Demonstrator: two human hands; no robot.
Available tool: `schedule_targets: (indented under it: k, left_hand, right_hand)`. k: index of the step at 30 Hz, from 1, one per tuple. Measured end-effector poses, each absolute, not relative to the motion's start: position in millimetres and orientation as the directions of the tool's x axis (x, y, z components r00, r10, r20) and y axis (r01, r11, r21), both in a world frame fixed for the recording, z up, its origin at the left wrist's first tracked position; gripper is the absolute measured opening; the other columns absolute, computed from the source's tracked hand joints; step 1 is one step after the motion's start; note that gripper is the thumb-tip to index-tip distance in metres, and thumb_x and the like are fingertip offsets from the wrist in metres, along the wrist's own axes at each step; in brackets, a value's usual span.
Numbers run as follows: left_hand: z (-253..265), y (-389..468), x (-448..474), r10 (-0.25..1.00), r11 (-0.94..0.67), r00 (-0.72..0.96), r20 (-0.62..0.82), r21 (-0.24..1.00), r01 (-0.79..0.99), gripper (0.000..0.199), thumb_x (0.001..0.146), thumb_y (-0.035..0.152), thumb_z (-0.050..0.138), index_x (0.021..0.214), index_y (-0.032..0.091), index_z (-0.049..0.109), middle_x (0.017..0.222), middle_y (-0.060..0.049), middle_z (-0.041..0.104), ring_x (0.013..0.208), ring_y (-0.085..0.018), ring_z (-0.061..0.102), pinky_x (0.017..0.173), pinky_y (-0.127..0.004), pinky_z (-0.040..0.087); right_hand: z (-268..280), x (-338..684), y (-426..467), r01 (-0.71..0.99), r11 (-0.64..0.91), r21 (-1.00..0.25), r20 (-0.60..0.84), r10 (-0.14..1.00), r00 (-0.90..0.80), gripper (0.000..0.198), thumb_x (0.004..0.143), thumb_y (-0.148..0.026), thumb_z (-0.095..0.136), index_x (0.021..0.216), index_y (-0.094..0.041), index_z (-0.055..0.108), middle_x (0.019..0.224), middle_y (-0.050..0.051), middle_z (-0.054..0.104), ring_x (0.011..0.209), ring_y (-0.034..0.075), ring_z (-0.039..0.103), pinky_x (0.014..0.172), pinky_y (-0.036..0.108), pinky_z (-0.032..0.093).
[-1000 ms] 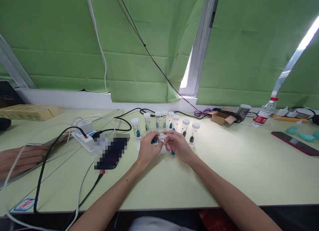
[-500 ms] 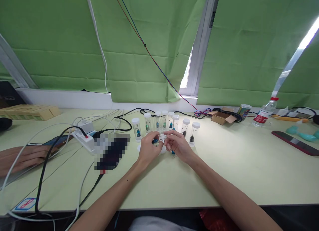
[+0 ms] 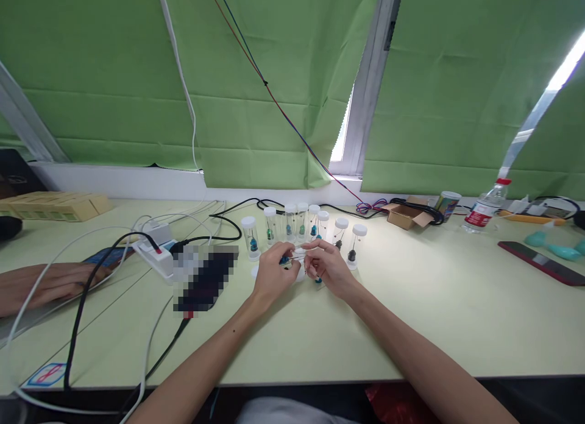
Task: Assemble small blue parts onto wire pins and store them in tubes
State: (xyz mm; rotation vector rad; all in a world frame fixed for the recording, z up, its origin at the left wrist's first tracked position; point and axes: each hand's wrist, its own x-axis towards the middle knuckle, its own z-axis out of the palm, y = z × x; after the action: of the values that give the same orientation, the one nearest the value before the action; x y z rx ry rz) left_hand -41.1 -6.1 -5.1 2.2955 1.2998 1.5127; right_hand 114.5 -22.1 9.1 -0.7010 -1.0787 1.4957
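My left hand (image 3: 275, 270) pinches a small piece with a dark blue hub and a thin needle-like shaft pointing right, seemingly a blunt needle (image 3: 284, 260). Close beside it, my right hand (image 3: 329, 265) has its fingertips drawn together near the shaft's end; what they grip is too small to make out. Behind both hands stand several clear tubes with white caps, among them a left tube (image 3: 250, 236) with a blue-hubbed needle inside and a right tube (image 3: 356, 246) with a dark one. Another blue hub (image 3: 319, 280) shows under my right hand. White round pieces lie partly hidden by my fingers.
Left of my arm are a blurred dark device (image 3: 208, 281), a white power strip (image 3: 158, 256) and loose cables. Another person's hand (image 3: 50, 284) rests at the far left. An open cardboard box (image 3: 407, 214), a water bottle (image 3: 485, 208) and a dark red phone (image 3: 542, 262) are at right.
My hands stay almost in place, with only slight finger movement around the needle. The other person's hand at the far left has shifted a little.
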Motion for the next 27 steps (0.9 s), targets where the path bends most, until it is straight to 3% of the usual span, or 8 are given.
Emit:
schedule_targets:
  k: [14,19,24,27]
  left_hand:
    - [-6.0,-4.4,-41.5,0.714,-0.617,0.15,0.684,0.514,0.596,0.014,0.067,0.013,0.055,0.078,0.02,0.06,0.076,0.0,0.064,0.069,-0.016,0.059,0.067,-0.028,0.047]
    - [-2.4,-4.9,-40.3,0.721,-0.606,0.107,0.684,0.548,0.577,0.017,0.069,0.014,0.055,0.084,0.02,0.061,0.076,0.0,0.065,0.07,-0.016,0.06,0.07,-0.028,0.048]
    - [3.0,-2.8,-43.2,0.755,-0.526,-0.083,0.65,0.677,0.516,0.011,0.076,0.027,0.06,0.085,0.02,0.058,0.071,0.001,0.061,0.064,-0.013,0.058,0.066,-0.026,0.048]
    - [3.2,-0.1,-44.2,0.809,-0.484,-0.137,0.572,0.779,0.398,0.02,0.079,0.037,0.062,0.086,0.02,0.055,0.07,0.001,0.06,0.059,-0.012,0.058,0.061,-0.025,0.049]
  right_hand:
    - [8.9,115.1,-22.6,-0.42,0.035,-0.907,0.137,0.967,-0.215,0.015,0.071,-0.025,0.068,0.083,-0.018,0.062,0.053,-0.002,0.062,0.039,0.008,0.044,0.041,0.022,0.032]
    - [9.1,114.2,-20.7,-0.373,0.143,-0.917,0.215,0.964,-0.159,0.023,0.078,-0.039,0.067,0.087,-0.018,0.063,0.056,-0.002,0.061,0.04,0.009,0.046,0.042,0.024,0.034]
    - [7.5,114.9,-20.5,-0.048,0.425,-0.904,0.417,0.9,0.124,0.028,0.087,-0.048,0.058,0.081,-0.02,0.059,0.056,-0.002,0.057,0.041,0.01,0.044,0.043,0.025,0.035]
    - [3.4,116.7,-19.7,0.167,0.491,-0.855,0.516,0.84,0.169,0.022,0.089,-0.043,0.056,0.083,-0.022,0.061,0.059,-0.001,0.059,0.047,0.012,0.046,0.05,0.026,0.036]
